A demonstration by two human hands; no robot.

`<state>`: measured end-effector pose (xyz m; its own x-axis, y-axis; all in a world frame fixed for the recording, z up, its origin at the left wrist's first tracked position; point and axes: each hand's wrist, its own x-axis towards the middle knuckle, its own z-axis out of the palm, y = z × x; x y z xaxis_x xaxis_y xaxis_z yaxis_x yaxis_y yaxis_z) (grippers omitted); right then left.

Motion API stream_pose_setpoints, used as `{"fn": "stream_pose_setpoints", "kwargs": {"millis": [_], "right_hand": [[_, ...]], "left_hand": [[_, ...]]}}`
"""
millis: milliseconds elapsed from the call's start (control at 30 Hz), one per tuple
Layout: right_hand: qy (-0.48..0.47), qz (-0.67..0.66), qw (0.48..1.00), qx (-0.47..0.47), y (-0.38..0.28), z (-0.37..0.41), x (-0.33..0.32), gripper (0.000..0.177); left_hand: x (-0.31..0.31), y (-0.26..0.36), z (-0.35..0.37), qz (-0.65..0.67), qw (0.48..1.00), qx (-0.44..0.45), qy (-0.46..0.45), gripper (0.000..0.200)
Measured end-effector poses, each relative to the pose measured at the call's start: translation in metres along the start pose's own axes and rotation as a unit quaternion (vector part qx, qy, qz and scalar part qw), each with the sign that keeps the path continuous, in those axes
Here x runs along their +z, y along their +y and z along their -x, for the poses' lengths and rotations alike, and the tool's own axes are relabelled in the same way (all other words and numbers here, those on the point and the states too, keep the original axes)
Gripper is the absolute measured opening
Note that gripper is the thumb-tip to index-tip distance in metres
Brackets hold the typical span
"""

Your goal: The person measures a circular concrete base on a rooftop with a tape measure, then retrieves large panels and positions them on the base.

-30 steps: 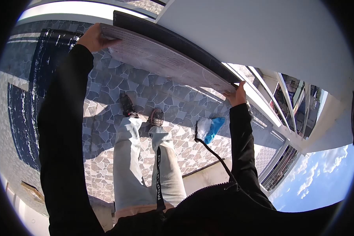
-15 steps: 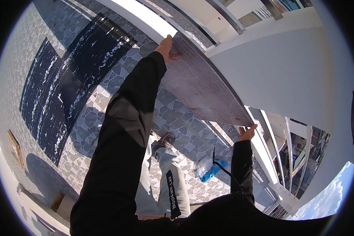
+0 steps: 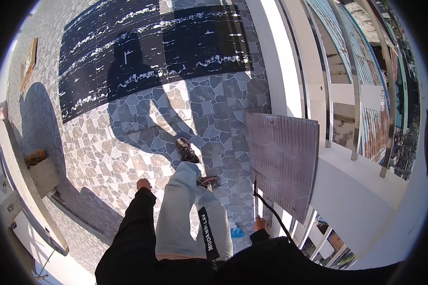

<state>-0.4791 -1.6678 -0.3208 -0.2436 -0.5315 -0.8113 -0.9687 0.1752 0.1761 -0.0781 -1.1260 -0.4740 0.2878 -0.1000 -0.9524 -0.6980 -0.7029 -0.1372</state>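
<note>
A brownish-grey mat or panel with fine wavy ridges (image 3: 283,156) leans against the low white wall at the right, one edge near the floor. My right hand (image 3: 260,223) hangs below and to the left of its lower end, apart from it. That hand is small in view and its fingers are hard to make out. Over the floor to the left of my legs is my left hand (image 3: 144,184), its fingers curled in with nothing visible in them. Black marble-patterned sheets with white streaks (image 3: 138,47) lie flat on the floor beyond my feet.
Metal railing bars (image 3: 354,95) top the white wall (image 3: 283,57), with rusty roofs beyond. A blue plastic bag (image 3: 236,232) lies beside my leg. At the left are a wooden frame (image 3: 29,64) and a pale ledge (image 3: 26,175). The floor is stone-patterned (image 3: 114,156).
Both hands have let go of the ridged mat and dropped toward my sides. It now leans on the wall. My view has turned, bringing the black sheets to the top.
</note>
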Motion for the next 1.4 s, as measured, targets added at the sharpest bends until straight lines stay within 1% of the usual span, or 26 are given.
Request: {"fn": "stream_pose_setpoints", "kwargs": {"millis": [67,100,133,167,200,233,267,300,333,367,400,533,633,733,800,867,900,933,1000,1033,1067,1167,1267,1333,1367,1400], "right_hand": [[-0.052,-0.091,0.994,-0.024,-0.049,0.008,0.016,0.033],[-0.146,-0.144,0.978,-0.033,-0.067,-0.017,0.021,0.030],[-0.234,-0.199,0.951,-0.040,-0.080,-0.049,0.023,0.028],[-0.077,-0.091,0.988,-0.099,-0.172,0.018,0.017,0.026],[-0.156,-0.193,0.967,-0.062,-0.205,-0.008,0.023,0.027],[-0.141,-0.194,0.967,-0.082,-0.262,-0.006,0.026,0.024],[-0.459,-0.438,0.772,-0.043,-0.283,-0.065,0.025,0.017],[-0.413,-0.426,0.797,-0.111,-0.326,-0.090,0.038,0.018],[-0.300,-0.441,0.835,-0.137,-0.393,-0.053,0.040,0.023],[-0.330,-0.411,0.826,-0.199,-0.438,-0.069,0.049,0.034],[-0.220,-0.340,0.893,-0.194,-0.522,-0.004,0.044,0.036],[-0.292,-0.443,0.813,-0.237,-0.683,-0.035,0.107,0.046],[-0.306,-0.495,0.791,-0.189,-0.791,-0.084,0.146,0.049],[-0.295,-0.530,0.780,-0.156,-0.837,-0.141,0.186,0.051],[-0.248,-0.536,0.804,-0.063,-0.860,-0.145,0.188,0.053],[-0.238,-0.527,0.815,-0.040,-0.868,-0.156,0.197,0.057],[-0.219,-0.555,0.802,-0.023,-0.871,-0.150,0.194,0.064],[-0.200,-0.586,0.785,-0.011,-0.878,-0.148,0.190,0.071],[-0.215,-0.587,0.780,-0.011,-0.876,-0.154,0.189,0.072],[-0.229,-0.590,0.774,-0.011,-0.874,-0.158,0.190,0.073],[-0.229,-0.608,0.759,0.044,-0.878,-0.160,0.189,0.073],[-0.266,-0.605,0.750,0.019,-0.868,-0.173,0.196,0.078],[-0.245,-0.604,0.757,0.045,-0.863,-0.167,0.189,0.068],[-0.315,-0.627,0.709,-0.065,-0.861,-0.151,0.181,0.054],[-0.335,-0.662,0.666,-0.082,-0.865,-0.137,0.174,0.038],[-0.333,-0.661,0.667,-0.082,-0.866,-0.125,0.169,0.038]], "left_hand": [[0.026,-0.073,0.030,-0.015,0.997,-0.078,-0.021,0.015],[0.046,-0.110,0.037,0.017,0.994,-0.034,0.100,0.011],[0.032,-0.135,0.042,0.172,0.982,-0.066,0.045,0.013],[0.011,-0.149,0.028,0.578,0.793,-0.191,-0.015,0.017],[-0.017,-0.159,0.026,0.783,0.563,-0.264,-0.019,0.022],[-0.041,-0.166,0.016,0.841,0.483,-0.244,-0.028,0.027],[-0.081,-0.152,0.011,0.819,0.514,-0.251,0.053,0.022],[-0.118,-0.146,0.005,0.845,0.494,-0.198,0.056,0.030],[-0.173,-0.131,0.006,0.852,0.491,-0.167,0.064,0.031],[-0.223,-0.113,0.008,0.868,0.478,-0.117,0.065,0.032],[-0.273,-0.092,0.013,0.873,0.479,-0.075,0.063,0.033],[-0.390,-0.015,0.022,0.899,0.433,0.055,0.026,0.037],[-0.420,0.033,0.015,0.929,0.369,0.025,-0.028,0.032],[-0.409,0.067,0.001,0.964,0.245,-0.052,-0.091,0.035],[-0.414,0.075,0.006,0.976,0.147,-0.104,-0.119,0.036],[-0.390,0.091,0.000,0.961,0.175,-0.171,-0.129,0.032],[-0.373,0.098,0.005,0.971,0.113,-0.161,-0.134,0.030],[-0.375,0.098,0.010,0.971,0.112,-0.166,-0.133,0.030],[-0.383,0.091,0.010,0.939,0.215,-0.220,-0.157,0.032],[-0.382,0.084,0.007,0.937,0.248,-0.190,-0.156,0.035],[-0.389,0.076,-0.001,0.937,0.253,-0.190,-0.144,0.035],[-0.429,0.050,-0.015,0.924,0.300,-0.198,-0.131,0.036],[-0.442,0.031,-0.035,0.932,0.304,-0.170,-0.102,0.040],[-0.460,0.018,-0.045,0.928,0.326,-0.150,-0.100,0.042],[-0.461,0.014,-0.051,0.925,0.336,-0.153,-0.092,0.043],[-0.461,0.010,-0.059,0.922,0.346,-0.151,-0.083,0.044]]}}
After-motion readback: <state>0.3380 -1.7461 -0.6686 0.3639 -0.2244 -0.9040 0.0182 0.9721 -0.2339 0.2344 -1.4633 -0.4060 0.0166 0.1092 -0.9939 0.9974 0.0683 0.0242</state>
